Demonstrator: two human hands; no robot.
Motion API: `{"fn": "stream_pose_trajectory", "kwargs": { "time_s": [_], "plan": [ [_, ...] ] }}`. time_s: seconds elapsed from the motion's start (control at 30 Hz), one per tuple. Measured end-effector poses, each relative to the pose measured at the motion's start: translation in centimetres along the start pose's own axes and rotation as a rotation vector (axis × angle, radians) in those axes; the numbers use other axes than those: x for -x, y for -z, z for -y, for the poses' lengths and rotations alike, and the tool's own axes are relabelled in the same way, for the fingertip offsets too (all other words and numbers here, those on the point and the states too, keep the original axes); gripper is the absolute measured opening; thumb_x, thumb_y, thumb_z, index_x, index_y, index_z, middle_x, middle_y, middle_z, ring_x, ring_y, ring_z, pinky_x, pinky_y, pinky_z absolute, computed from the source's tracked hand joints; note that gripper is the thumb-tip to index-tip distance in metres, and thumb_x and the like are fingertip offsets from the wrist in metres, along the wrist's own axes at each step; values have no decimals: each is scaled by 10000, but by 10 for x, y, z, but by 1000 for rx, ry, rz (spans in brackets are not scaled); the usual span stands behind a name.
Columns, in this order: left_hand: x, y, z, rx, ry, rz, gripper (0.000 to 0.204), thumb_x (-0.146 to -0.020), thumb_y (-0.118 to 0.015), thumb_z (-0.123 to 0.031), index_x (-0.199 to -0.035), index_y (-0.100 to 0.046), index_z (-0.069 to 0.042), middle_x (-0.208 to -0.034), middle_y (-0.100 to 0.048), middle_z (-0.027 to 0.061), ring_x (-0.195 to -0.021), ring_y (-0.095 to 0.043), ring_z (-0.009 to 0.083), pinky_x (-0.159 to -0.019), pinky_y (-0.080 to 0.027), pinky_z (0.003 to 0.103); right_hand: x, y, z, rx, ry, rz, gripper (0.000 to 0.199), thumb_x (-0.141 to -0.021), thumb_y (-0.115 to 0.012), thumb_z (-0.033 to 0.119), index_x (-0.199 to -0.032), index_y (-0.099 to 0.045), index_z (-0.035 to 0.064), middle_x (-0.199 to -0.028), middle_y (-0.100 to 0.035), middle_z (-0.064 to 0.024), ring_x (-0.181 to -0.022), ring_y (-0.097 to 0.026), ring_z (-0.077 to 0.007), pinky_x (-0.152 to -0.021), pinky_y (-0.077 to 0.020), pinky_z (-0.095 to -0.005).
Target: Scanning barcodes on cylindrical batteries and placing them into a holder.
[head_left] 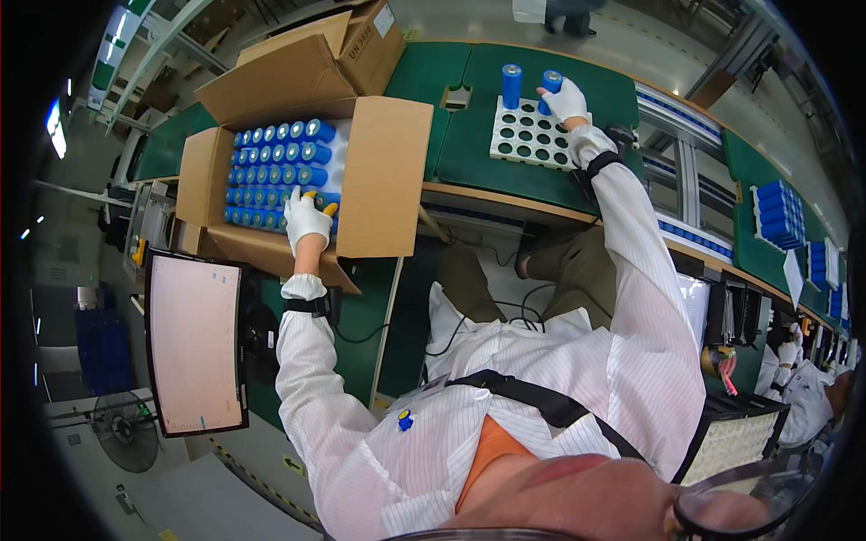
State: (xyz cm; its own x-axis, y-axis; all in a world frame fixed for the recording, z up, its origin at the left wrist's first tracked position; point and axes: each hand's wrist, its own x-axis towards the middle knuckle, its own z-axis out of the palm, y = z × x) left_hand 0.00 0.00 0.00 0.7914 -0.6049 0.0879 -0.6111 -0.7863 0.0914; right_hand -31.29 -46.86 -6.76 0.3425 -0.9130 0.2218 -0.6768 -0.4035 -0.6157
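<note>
- Blue cylindrical cells (277,172) lie in rows inside the open brown carton (388,171), in the head view, off toward the person's left; their pale metal ends face up and outward.
- Writing in the head view: a second carton (376,50) behind the open one carries a dark printed marking and a white label (384,20), whose print is too small to read. The monitor (197,343) shows a pale page with faint text, too small to make out. I can read no lettering on the cells.
- Left hand (307,222), in a white glove with yellow-orange fingertips, reaches into the near right part of the carton. Its fingers are parted around a cell at the near right edge of the rows; I cannot tell whether they grip it.
- Right hand (569,102), also white-gloved, pinches one upright held cell (552,80) between thumb and fingers, over the far right part of the white tray (532,162). I cannot tell whether its lower end sits in a hole.
- Another standing cell (511,87) is upright at the tray's far left corner, just beside the held cell; the nearer rows of round holes show dark.
- Tray and open carton stand well apart, the tray on the green bench (603,87).
</note>
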Motion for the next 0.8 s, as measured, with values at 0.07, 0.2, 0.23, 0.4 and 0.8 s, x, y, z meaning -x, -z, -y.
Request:
{"fn": "stream_pose_trajectory", "kwargs": {
  "time_s": [0.07,0.2,0.23,0.4,0.8],
  "plan": [
    [-4,-2,-5,-14,27,7,580,-763,-815,-316,-1270,-627,-105,-1540,-378,126,-1400,-346,388,-1120,-371,456,-3,-4,1,43,-24,-53,654,-747,-799,418,-1248,-628,34,-1145,-672,-236,-1075,-644,-377,-935,-509,-411],
    [1,7,-11,-36,30,-10,539,-756,-827,-332,-1221,-654,-120,-1529,-395,123,-1403,-338,400,-1120,-370,457,9,14,1,-62,29,-89,742,-701,-822,402,-1262,-596,-28,-1173,-654,-257,-1102,-633,-382,-930,-511,-433],
    [0,6,-9,-36,5,-19,534,-753,-828,-335,-1205,-656,-109,-1525,-398,125,-1392,-348,401,-1117,-369,462,12,16,5,33,27,-210,753,-706,-821,393,-1287,-582,-23,-1169,-654,-262,-1090,-640,-387,-927,-512,-438],
    [-4,1,0,5,-80,-154,416,-726,-817,-300,-1066,-719,-81,-1444,-485,180,-1302,-437,435,-1100,-379,442,64,60,38,-345,181,-221,458,-887,-706,333,-1249,-636,62,-1170,-681,-141,-1074,-645,-281,-940,-487,-365],
    [47,72,0,1153,-27,-523,463,-847,-767,-129,-1232,-546,3,-1105,-645,177,-947,-662,302,-843,-577,413,266,177,190,-1025,729,368,272,-971,-608,183,-1190,-612,22,-1032,-646,-84,-792,-556,-110,-719,-474,-262]
  ]
}}
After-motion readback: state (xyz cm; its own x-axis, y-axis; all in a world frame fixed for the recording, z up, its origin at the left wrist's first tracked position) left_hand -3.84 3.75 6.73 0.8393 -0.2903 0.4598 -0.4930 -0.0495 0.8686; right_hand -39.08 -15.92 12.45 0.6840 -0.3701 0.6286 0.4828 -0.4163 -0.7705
